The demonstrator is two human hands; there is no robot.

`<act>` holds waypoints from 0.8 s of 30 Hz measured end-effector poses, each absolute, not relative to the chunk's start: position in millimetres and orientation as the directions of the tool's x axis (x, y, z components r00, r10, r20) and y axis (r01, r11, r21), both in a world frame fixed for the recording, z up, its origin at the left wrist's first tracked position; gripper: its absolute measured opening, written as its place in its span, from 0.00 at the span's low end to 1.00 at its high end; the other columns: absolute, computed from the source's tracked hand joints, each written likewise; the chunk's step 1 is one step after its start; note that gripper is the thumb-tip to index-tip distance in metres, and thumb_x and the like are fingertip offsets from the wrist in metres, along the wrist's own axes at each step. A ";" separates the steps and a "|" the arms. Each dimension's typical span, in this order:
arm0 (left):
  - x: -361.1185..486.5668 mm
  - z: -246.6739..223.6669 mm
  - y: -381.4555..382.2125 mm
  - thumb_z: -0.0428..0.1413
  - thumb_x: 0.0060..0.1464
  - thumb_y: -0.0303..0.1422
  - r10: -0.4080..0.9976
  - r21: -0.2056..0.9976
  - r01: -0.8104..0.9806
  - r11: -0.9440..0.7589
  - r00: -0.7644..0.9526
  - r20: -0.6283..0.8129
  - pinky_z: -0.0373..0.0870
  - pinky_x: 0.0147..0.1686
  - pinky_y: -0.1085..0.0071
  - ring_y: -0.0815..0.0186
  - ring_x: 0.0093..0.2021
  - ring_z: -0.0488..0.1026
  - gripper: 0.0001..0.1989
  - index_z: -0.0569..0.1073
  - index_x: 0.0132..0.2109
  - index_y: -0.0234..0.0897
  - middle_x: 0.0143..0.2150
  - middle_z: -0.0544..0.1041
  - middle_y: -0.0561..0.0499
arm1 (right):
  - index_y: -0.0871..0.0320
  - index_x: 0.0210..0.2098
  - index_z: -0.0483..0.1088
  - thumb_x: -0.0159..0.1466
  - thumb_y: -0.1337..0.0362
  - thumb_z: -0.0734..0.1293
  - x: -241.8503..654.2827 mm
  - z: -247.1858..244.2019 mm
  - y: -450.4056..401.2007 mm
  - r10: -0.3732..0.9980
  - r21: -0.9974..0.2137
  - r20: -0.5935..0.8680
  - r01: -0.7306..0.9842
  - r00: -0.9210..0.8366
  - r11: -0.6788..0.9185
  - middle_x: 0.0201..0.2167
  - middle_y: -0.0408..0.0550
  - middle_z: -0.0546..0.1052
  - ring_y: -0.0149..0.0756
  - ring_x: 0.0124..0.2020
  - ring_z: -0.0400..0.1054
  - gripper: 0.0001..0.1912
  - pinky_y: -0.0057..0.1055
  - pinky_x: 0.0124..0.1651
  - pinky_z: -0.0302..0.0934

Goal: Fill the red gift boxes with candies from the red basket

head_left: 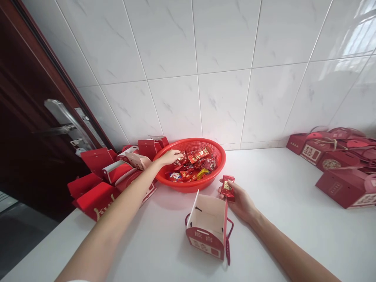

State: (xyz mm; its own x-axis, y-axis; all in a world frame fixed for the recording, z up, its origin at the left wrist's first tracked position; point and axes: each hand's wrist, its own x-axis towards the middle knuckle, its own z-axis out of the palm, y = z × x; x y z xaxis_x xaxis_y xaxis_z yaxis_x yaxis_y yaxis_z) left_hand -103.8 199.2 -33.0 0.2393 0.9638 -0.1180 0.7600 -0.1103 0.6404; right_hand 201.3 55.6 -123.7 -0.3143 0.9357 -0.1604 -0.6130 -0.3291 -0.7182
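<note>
Head view: nearest, set upright on the white table (261, 168) between both forearms, an open gift box (207, 237), flaps spread and mouth upward, probably for unhindered access from above. Cords (228, 250) hanging outside its walls, leaving the inside unobstructed. Just beyond its right side, right hand (242, 199) closed around a red wrapped sweet (228, 187), held near the box's rim between thumb and fingers, leaving most of the wrapper exposed. Farther on, a red plastic basket (190, 187), keeping assorted wrapped sweets (199, 154) together within arm's reach. Over its left side, left hand (172, 156), fingers lowered narrowly among the sweets; cannot tell whether gripping one. Left of the basket, open red boxes (89, 192) crowded close, perhaps for handy access. Well apart on the right, closed boxes (337, 186) grouped near the tiled wall (176, 47), perhaps to save space. Beyond the left group, a dark door (26, 78).
</note>
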 end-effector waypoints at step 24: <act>26.5 -1.7 134.7 0.59 0.61 0.37 0.754 0.790 0.359 -0.497 0.630 0.188 0.73 0.52 0.63 0.59 0.52 0.77 0.17 0.74 0.55 0.39 0.52 0.79 0.45 | 0.57 0.41 0.76 0.52 0.58 0.77 202.4 -119.6 53.1 0.949 -0.726 -0.088 -0.633 -0.302 -0.268 0.33 0.48 0.81 0.36 0.31 0.72 0.19 0.34 0.40 0.62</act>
State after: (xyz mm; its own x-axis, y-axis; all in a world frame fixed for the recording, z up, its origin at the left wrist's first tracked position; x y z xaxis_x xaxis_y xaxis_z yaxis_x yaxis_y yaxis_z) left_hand 26.5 134.7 -1.7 0.6301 0.7535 0.1877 0.3588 -0.4968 0.7902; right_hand 202.4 53.1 -119.6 -0.3019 0.9493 -0.0875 -0.6333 -0.2683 -0.7259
